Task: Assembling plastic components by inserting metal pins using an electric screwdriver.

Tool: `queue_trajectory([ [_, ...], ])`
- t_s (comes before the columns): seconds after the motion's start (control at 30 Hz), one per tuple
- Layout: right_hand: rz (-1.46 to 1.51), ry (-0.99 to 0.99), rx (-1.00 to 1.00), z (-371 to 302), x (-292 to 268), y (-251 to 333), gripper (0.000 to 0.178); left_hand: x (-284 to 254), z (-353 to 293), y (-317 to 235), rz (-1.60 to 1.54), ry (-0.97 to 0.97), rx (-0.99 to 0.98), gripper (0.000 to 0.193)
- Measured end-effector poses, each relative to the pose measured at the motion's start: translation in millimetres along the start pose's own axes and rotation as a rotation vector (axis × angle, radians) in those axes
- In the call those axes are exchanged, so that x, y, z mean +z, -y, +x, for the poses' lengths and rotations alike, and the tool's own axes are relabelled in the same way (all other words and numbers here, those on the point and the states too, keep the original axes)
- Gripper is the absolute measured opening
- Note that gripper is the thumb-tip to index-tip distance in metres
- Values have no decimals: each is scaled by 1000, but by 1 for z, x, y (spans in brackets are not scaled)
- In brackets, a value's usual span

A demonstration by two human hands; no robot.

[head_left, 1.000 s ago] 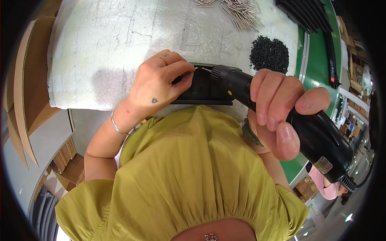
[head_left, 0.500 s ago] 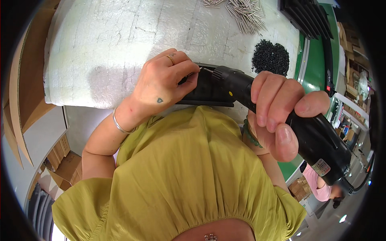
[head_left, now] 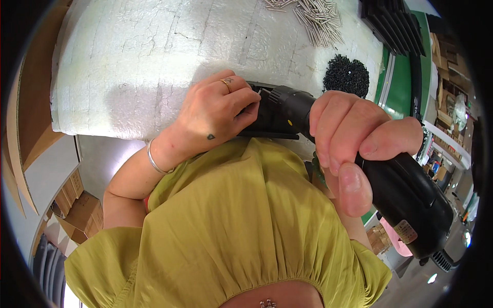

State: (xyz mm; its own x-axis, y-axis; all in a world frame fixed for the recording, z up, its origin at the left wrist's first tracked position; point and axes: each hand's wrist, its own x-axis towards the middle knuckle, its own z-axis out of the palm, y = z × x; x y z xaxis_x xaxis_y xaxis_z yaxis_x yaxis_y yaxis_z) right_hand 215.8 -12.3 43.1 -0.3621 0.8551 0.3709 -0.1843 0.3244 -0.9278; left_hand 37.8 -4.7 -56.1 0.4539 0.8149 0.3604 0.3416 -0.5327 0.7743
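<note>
My right hand (head_left: 354, 138) is wrapped round a black electric screwdriver (head_left: 411, 200), which slants with its tip to the upper left. The short metal bit of the tool ends right beside the fingertips of my left hand (head_left: 218, 113). Those fingers are closed in a pinch over a long black panel-like part (head_left: 272, 120). What they grip is hidden behind the knuckles. The black part lies close against my body at the near edge of the white foam sheet (head_left: 138, 66).
Beyond my right hand lies a heap of small black screws (head_left: 346, 74). Farther off are thin silver metal pins (head_left: 321, 20). Black slatted parts (head_left: 393, 25) stand at the far right on a green surface. Cardboard boxes (head_left: 79, 215) are at the lower left.
The screwdriver has tilted, its rear end swinging downward and its nose shifting slightly left. My left hand has moved a little right and nearer to me, still pinched.
</note>
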Motion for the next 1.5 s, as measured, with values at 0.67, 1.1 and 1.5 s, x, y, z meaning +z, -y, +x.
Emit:
queue_trajectory([
  [0.67,145,-591,-311,4,-32,6,18,-8,8,-20,132,165,-19,37],
  [1.1,-185,-762,-241,27,-121,-41,19,-8,24,-22,102,371,40,63],
  [1.5,97,-383,-428,-3,-63,33,32,24,97,-11,-183,-4,128,21],
])
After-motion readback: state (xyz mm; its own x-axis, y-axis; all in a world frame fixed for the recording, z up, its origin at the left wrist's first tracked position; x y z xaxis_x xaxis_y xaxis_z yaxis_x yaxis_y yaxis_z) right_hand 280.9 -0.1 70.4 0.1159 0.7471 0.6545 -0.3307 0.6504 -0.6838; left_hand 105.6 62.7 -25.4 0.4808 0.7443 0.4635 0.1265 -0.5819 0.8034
